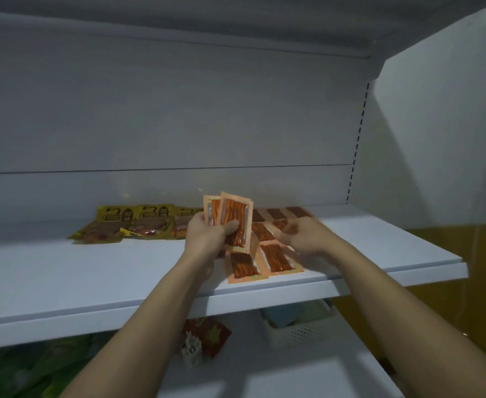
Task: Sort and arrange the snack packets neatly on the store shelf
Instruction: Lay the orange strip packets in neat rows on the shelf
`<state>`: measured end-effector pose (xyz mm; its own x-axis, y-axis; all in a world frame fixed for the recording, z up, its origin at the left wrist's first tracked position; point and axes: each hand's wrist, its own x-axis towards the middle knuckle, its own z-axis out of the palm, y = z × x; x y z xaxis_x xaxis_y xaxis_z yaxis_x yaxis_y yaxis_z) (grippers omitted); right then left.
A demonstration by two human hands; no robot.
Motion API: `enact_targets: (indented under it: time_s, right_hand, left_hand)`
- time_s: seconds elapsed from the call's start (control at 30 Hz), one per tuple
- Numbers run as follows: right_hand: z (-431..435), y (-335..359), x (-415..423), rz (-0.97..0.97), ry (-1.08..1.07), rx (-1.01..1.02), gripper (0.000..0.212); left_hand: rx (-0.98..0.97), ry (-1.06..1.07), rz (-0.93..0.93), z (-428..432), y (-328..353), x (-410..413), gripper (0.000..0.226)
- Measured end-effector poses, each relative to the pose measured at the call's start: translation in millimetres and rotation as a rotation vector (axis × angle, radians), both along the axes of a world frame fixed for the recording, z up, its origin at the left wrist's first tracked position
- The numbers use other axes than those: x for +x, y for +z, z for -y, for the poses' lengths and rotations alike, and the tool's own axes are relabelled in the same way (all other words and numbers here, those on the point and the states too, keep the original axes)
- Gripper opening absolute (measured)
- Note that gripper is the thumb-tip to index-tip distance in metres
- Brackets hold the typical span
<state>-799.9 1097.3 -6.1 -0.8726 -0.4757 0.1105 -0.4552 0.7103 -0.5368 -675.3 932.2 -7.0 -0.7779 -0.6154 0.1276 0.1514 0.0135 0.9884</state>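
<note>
Pinching two fanned orange packets point(234, 214) in my left hand point(207, 235); right hand point(303, 237) over the laid-out rows point(277, 257), hold unclear. If that loose fan slips, it could scatter them.

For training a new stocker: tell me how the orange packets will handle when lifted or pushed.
Probably light: the left hand holds orange packets fanned upright in one grip. Likely thin yet fairly stiff, since they stand without drooping. Their glossy film may slide easily on the smooth shelf.

Shop, white metal display shelf point(149, 271), slotted upright point(358, 145), rows of snack packets point(138, 225)
</note>
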Motion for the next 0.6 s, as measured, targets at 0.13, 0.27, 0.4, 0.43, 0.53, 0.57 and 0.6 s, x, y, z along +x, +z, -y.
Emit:
enact_targets:
  time_s: [0.13,0.27,0.4,0.43,0.53,0.57,0.6]
  right_hand:
    - [-5.9,28.8,4.1,0.15,0.111,-0.358,0.045]
    - [-8.6,42.8,11.5,0.28,0.298,-0.484,0.027]
    - [-21.2,48.2,-0.7,0.309,0.256,-0.474,0.006]
    - [-28.4,48.1,-6.0,0.311,0.211,-0.484,0.006]
    - [-52.3,38.7,-20.8,0.301,0.092,-0.449,0.006]
    - [-57.9,32.9,-22.8,0.293,0.079,-0.385,0.003]
    - [-61.5,26.9,-24.0,0.293,0.07,-0.338,0.002]
  left_hand:
    - [-0.009,-0.022,-0.019,-14.2,5.2,-3.0,0.033]
    - [-0.069,-0.061,-0.04,-38.1,13.7,-6.8,0.027]
    - [-0.098,-0.219,0.008,-57.1,17.5,-6.4,0.02]
    - [-0.099,-0.202,0.025,-57.7,17.4,-6.4,0.018]
    - [-0.064,-0.082,0.056,-56.5,15.5,-6.9,0.012]
    - [-0.059,-0.054,0.061,-55.8,14.5,-7.1,0.011]
    - [-0.058,-0.032,0.065,-55.7,13.9,-8.0,0.011]
